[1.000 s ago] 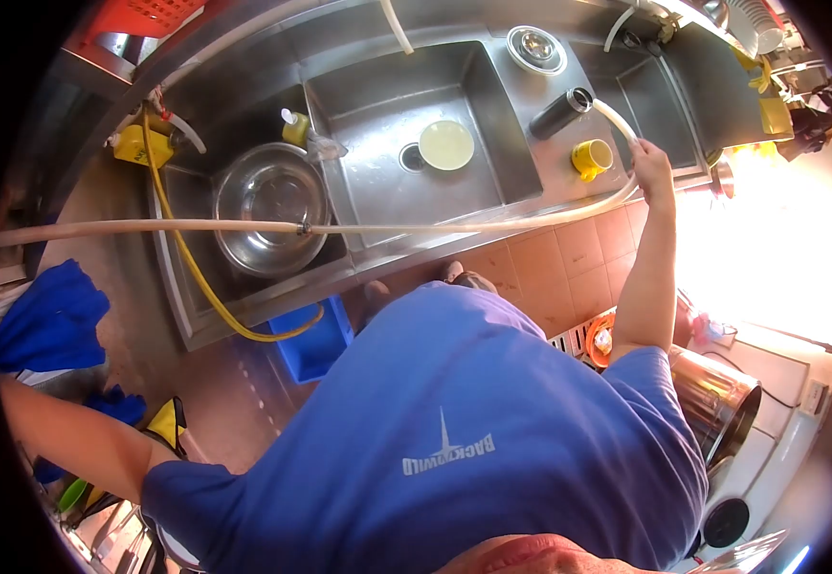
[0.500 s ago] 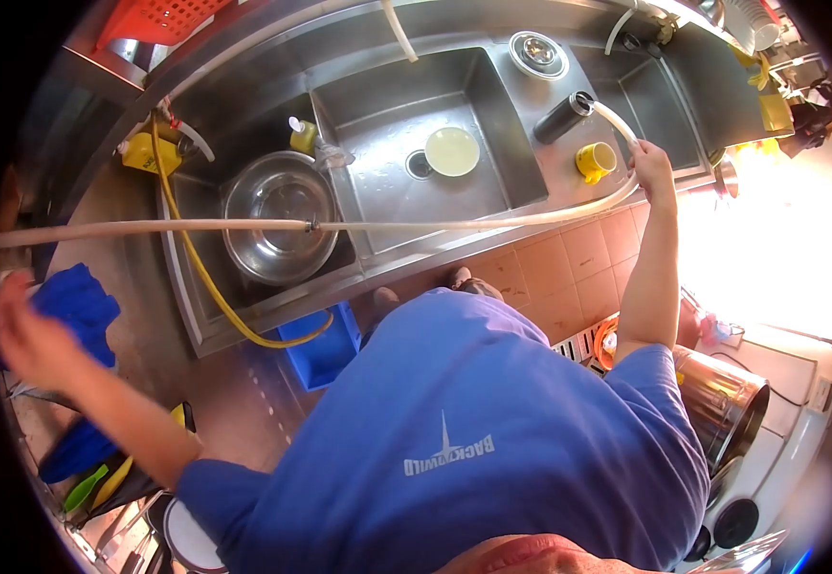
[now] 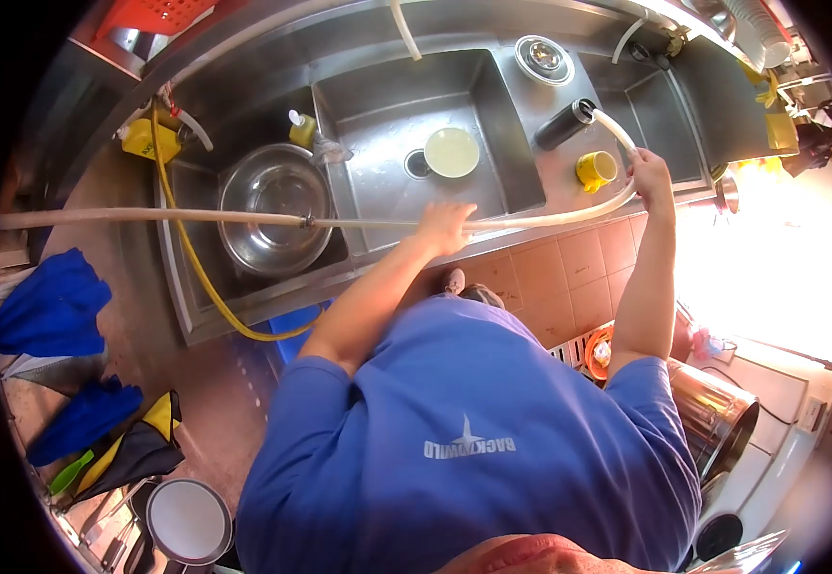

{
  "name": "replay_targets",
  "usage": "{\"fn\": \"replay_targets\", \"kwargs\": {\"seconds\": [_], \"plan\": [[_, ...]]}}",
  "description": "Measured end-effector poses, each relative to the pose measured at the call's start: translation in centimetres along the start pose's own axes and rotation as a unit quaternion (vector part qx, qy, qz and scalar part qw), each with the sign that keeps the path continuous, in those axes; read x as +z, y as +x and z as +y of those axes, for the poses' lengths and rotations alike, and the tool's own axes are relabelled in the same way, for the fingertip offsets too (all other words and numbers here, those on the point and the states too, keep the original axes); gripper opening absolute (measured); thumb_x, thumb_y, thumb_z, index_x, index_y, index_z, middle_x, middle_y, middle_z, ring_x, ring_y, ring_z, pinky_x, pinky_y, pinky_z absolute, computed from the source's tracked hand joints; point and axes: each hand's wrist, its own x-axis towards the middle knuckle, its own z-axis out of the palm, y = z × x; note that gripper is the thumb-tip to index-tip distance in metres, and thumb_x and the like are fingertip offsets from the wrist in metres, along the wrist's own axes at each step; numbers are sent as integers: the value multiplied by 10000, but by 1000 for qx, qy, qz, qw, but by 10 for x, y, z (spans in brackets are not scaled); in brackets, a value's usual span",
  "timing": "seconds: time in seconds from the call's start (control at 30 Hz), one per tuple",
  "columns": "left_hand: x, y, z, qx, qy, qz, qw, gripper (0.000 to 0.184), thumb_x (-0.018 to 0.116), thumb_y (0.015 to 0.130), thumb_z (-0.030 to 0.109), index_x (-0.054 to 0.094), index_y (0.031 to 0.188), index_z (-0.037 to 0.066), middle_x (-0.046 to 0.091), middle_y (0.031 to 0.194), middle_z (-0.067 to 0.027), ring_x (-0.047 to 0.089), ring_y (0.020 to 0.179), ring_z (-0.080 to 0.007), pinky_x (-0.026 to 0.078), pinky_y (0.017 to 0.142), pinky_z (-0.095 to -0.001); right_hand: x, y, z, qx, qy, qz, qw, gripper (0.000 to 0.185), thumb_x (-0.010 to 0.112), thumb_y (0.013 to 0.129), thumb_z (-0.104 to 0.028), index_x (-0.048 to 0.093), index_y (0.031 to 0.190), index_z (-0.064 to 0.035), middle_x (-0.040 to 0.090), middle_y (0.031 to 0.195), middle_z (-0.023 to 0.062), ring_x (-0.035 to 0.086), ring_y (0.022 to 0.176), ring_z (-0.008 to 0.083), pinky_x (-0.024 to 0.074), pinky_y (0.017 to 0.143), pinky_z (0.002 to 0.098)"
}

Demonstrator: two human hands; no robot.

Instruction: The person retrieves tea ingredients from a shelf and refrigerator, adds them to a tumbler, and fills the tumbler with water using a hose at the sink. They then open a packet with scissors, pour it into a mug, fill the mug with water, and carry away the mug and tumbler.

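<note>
My right hand [image 3: 651, 178] is closed around a pale hose [image 3: 540, 221] near its end. The hose tip sits at the mouth of a dark cylindrical flask [image 3: 559, 126], which leans on the steel ledge. Just below the flask is a yellow mug [image 3: 595, 170]. My left hand [image 3: 445, 228] is over the middle of the hose, at the front rim of the sink. Its fingers stretch out to the right; whether they touch the hose I cannot tell. A pale yellow round dish [image 3: 452, 152] lies beside the drain in the middle basin [image 3: 377, 105].
A large steel bowl [image 3: 277, 206] occupies the left basin, with a yellow hose [image 3: 186, 263] hanging over the edge. A yellow bottle [image 3: 302, 127] stands behind it. A round metal lid [image 3: 544, 60] lies by the right basin. Blue cloths [image 3: 52, 304] and a pan [image 3: 188, 519] are at left.
My left hand has swung from the far left, near the blue cloths, to the middle of the hose. My right hand still holds the hose at the flask.
</note>
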Motion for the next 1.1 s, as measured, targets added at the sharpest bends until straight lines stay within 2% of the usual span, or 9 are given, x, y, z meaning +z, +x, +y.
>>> {"fn": "replay_targets", "kwargs": {"seconds": [0.07,0.17,0.23,0.3,0.4,0.57,0.8,1.03,1.1], "plan": [[3,7,4,-55,21,-153,986,388,678,804,272,608,1146,102,646,1101,-124,580,1062,-315,435,904,-447,-3,-3,-5,3,3,0,1000,303,518,923,-254,653,961,15,584,676,54,549,598,138,443,544,303],[5,13,6,-85,-19,-214,973,303,673,810,263,634,1065,105,672,1016,-113,618,969,-318,453,850,-446,-7,1,0,4,9,-10,1000,305,519,920,-251,654,972,17,588,680,57,553,606,143,451,565,301],[0,8,9,-74,-53,-207,974,270,674,810,256,640,1024,94,674,978,-121,625,930,-326,460,826,-438,-9,4,3,3,12,-18,1000,305,518,919,-249,654,979,17,588,678,57,552,604,146,454,573,298],[-10,-1,17,-65,-88,-200,974,240,675,810,249,646,982,84,676,940,-130,632,891,-334,466,801,-431,-11,6,1,-5,10,-21,1000,292,501,951,-244,629,1052,-1,509,643,22,498,489,117,404,443,257],[-32,-14,32,-65,-113,-198,972,223,674,815,235,650,967,73,667,935,-142,614,892,-350,470,776,-415,-13,8,0,2,18,-20,1000,280,492,950,-231,631,1019,2,508,638,24,495,491,113,400,451,255],[-59,-33,51,11,-152,-156,976,228,678,819,232,652,980,72,661,909,-135,592,887,-348,466,775,-418,-17,11,-3,11,22,-48,999,269,491,947,-225,632,983,2,509,637,22,491,489,106,386,446,252],[-83,-39,76,-7,-187,-182,965,221,683,815,231,663,969,73,657,913,-123,593,895,-323,466,781,-400,-16,14,3,23,11,-66,998,259,503,941,-220,639,984,-3,510,620,14,486,476,98,369,427,242],[-75,-41,71,21,-202,-182,962,220,679,815,220,667,975,70,653,904,-124,592,892,-318,467,791,-393,-22,4,-3,18,19,-56,998,287,514,943,-253,645,980,0,510,607,12,480,470,98,377,432,242],[-73,-41,70,23,-204,-181,962,221,679,816,221,667,976,69,652,904,-124,591,892,-319,467,792,-394,-25,0,-9,25,14,-52,998,317,520,925,-270,650,914,20,550,634,53,533,544,144,446,537,303]]}}
